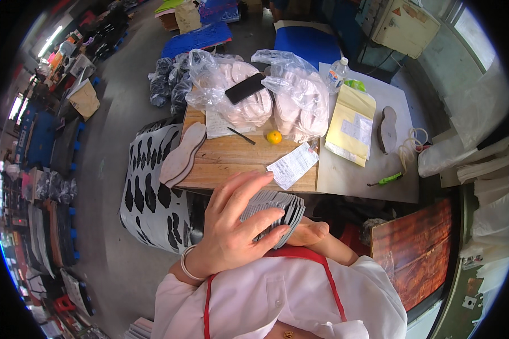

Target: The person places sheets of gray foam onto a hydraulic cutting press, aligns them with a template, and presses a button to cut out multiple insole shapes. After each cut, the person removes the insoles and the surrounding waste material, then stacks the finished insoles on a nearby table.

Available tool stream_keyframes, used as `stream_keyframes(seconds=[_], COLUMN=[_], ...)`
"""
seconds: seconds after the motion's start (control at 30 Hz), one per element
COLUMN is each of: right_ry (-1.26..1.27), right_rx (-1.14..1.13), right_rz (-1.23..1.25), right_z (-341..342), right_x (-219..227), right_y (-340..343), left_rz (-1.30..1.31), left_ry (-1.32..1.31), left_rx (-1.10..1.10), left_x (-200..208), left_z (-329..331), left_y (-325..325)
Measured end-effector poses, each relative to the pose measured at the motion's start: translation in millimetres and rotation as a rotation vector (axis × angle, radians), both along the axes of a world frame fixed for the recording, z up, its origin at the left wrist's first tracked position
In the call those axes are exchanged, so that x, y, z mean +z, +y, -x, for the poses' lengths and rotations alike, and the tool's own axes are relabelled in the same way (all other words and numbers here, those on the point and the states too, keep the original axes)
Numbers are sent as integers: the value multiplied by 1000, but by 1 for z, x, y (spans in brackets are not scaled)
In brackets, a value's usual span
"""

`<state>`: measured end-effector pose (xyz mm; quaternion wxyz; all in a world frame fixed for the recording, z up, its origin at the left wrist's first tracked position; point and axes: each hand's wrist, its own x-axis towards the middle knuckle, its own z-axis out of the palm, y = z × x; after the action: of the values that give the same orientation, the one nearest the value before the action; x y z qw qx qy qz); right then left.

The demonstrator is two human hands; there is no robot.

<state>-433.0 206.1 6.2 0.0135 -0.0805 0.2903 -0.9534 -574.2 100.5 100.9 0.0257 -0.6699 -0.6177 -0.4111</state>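
Two hands are gripping a fanned stack of grey insoles at lower centre: the left hand lying curled over it, the right hand supporting beneath. Beyond, the wooden counter is carrying an orange fruit and bagged pale insoles.

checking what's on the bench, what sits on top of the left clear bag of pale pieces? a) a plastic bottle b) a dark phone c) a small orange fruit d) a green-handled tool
b, a dark phone lies tilted on top of the left clear bag, while the orange fruit sits on the wooden board, the green-handled tool lies on the grey sheet, and the bottle stands behind the right bag.
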Motion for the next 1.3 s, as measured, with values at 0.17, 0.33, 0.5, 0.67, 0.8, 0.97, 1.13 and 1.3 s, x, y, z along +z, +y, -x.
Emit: stream_keyframes(seconds=[0.17,0.33,0.5,0.67,0.8,0.97,1.13,1.3], right_ry=[38,40,22,29,33,-1,-34,-58], right_rx=[10,4,-29,-26,-12,-32,-67,-93], right_rz=[-29,-20,-36,83,-54,-108,-221,-244], right_z=[2,4,2,3,3,3,4,5], right_x=[-6,-2,4,-5,-11,-8,-1,0], right_y=[0,2,2,0,0,-2,-4,-6], left_rz=[39,-5,-15,1,8,45,8,-93], left_ry=[5,88,112,39,-35,-68,-143,-66], left_rx=[31,-32,-49,-9,-17,24,63,-39], left_x=[1,-2,-4,-4,-5,-8,-14,-21], left_z=[-2,-1,1,-1,0,4,6,12], left_y=[0,1,2,2,2,-2,-7,-7])
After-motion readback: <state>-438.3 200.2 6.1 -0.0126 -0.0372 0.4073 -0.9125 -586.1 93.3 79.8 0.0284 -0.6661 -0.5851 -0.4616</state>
